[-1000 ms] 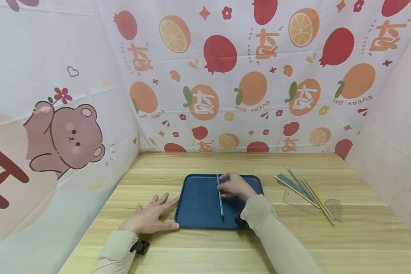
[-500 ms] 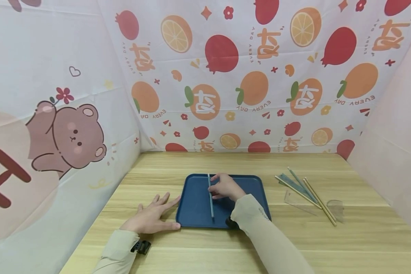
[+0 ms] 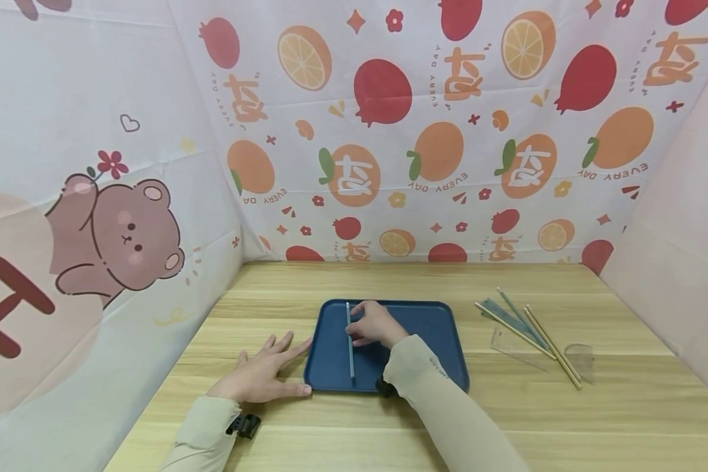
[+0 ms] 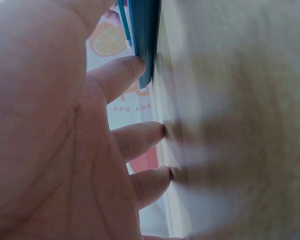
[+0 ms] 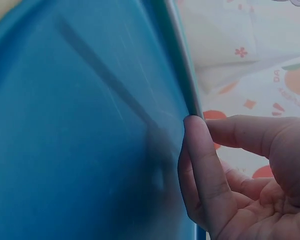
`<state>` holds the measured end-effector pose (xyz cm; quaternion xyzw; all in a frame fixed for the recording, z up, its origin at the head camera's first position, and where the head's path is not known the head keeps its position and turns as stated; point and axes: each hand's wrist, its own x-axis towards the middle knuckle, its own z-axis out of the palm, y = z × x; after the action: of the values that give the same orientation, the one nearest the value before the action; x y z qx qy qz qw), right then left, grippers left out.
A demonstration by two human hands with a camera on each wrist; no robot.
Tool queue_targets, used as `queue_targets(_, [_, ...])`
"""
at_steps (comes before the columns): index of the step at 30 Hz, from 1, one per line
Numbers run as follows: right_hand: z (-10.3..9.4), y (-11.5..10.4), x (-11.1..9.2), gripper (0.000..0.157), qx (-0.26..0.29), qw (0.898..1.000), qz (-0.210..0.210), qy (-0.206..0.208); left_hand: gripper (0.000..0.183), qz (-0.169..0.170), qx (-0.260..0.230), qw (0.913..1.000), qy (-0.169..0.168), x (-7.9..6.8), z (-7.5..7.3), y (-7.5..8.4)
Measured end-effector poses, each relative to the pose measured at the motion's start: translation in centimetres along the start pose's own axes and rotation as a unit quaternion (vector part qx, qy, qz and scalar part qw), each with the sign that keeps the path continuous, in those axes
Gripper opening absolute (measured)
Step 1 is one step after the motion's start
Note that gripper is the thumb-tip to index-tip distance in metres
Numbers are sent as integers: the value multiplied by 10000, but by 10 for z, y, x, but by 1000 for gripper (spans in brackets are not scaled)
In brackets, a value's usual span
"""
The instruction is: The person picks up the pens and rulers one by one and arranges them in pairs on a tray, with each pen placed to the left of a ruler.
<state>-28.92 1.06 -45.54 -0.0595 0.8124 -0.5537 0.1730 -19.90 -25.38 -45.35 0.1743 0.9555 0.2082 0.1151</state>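
Note:
My right hand (image 3: 377,324) pinches a pale blue-green pencil (image 3: 351,359) between thumb and fingers, over the left part of a blue tray (image 3: 431,337). The pencil runs nearly front to back, its white-tipped end toward the back wall. In the right wrist view the fingertips grip the pencil (image 5: 182,55), and a dark shadow falls on the tray below. My left hand (image 3: 259,377) rests with spread fingers at the tray's left side. The left wrist view shows one fingertip against the edge of the tray (image 4: 145,40) and other fingertips on the table.
Right of the tray lie gold pencils (image 3: 560,357), a green pencil (image 3: 514,308), a flat blue-green strip (image 3: 497,310), a clear triangular piece (image 3: 510,349) and a clear protractor (image 3: 579,362). Patterned cloth (image 3: 383,157) hangs behind the wooden table (image 3: 389,432).
My right hand has moved left across the tray with the pencil, from the middle toward the left side. The left hand stays in place at the tray's edge.

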Motion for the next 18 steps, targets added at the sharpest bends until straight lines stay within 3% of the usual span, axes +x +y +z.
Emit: queue_targets(18, [33,-14,2,38,-274,9993,167,171,97,31,-33,10000,-30,1,1,-1])
